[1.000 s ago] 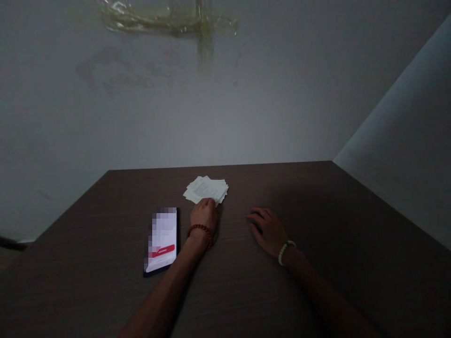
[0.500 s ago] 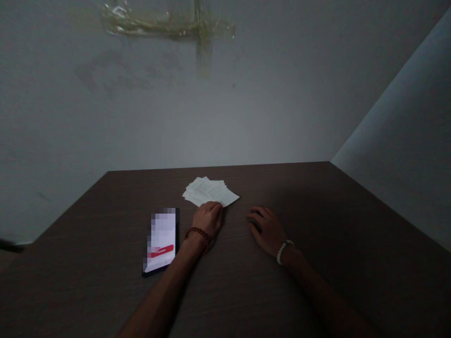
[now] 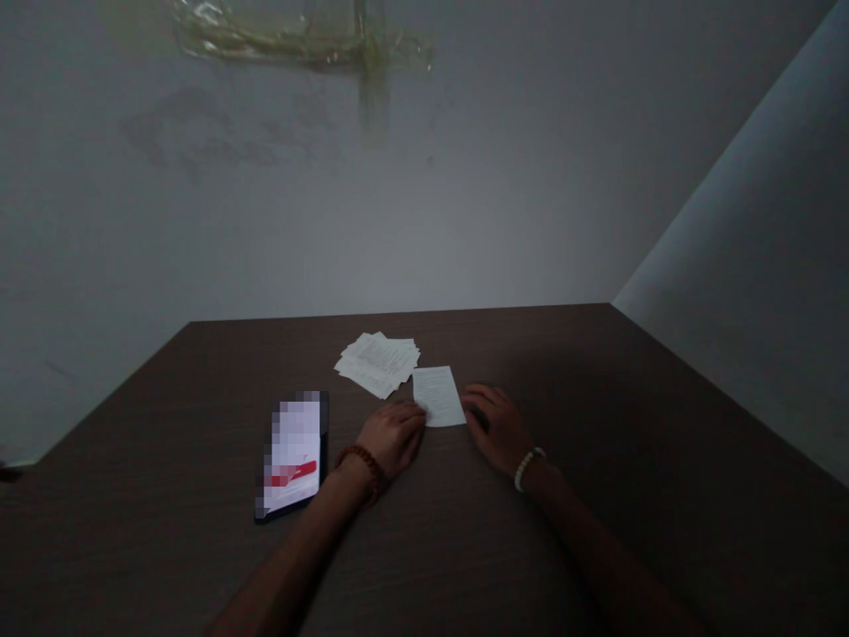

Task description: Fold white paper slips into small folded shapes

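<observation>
Back wall (image 3: 504, 212): grey-white, with dark smudges (image 3: 179, 119) at upper left. Above these, yellowed glossy tape (image 3: 279, 49), 1 horizontal band crossed by 1 vertical strip. A 2nd pale wall (image 3: 762, 265) stands at right. Worktop (image 3: 424, 540): dark brown, fine-grained. Lighting dim, brightest at mid-wall. Dark item (image 3: 9, 474) at left edge, too blurred to identify.

You have dim, greyish light, with the wall (image 3: 457, 226) palest above the far edge of the table (image 3: 424, 548) and a soft shadow right of your right hand (image 3: 502, 431). The phone screen (image 3: 302, 438) glows brightest, partly masked by coarse pixel blocks, and the tape (image 3: 265, 46) glints; you cannot read the blurred print on the paper (image 3: 439, 398)
</observation>
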The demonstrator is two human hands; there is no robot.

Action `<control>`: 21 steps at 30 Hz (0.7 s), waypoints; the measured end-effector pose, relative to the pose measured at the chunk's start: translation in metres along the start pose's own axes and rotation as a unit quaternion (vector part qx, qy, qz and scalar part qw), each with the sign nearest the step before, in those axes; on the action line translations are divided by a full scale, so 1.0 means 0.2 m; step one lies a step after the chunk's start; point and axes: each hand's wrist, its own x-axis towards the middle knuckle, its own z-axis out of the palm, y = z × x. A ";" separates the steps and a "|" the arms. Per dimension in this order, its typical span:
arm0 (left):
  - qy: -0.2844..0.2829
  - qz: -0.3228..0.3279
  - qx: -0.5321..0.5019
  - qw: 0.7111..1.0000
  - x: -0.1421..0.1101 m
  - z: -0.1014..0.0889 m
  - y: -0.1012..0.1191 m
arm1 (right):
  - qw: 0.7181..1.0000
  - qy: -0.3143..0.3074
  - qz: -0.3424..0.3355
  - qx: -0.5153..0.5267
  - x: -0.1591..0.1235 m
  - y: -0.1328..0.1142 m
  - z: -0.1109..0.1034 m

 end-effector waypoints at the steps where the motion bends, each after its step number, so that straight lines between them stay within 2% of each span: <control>1: 0.000 0.011 -0.007 1.000 -0.01 0.00 0.01 | 1.000 -0.004 -0.004 0.001 0.00 0.00 0.00; 6: -0.008 0.046 -0.031 0.998 -0.07 -0.01 0.07 | 0.999 -0.041 -0.027 -0.017 0.00 0.00 -0.01; 9: -0.007 0.047 -0.033 0.998 -0.07 -0.02 0.10 | 0.996 -0.072 -0.035 -0.040 -0.01 0.00 0.00; 17: 0.012 -0.055 0.016 0.998 -0.05 -0.03 0.12 | 0.994 -0.089 -0.059 -0.012 -0.02 -0.04 -0.01; 21: 0.003 -0.083 0.033 0.996 -0.04 -0.02 0.11 | 0.994 -0.091 -0.063 0.012 -0.02 -0.05 -0.01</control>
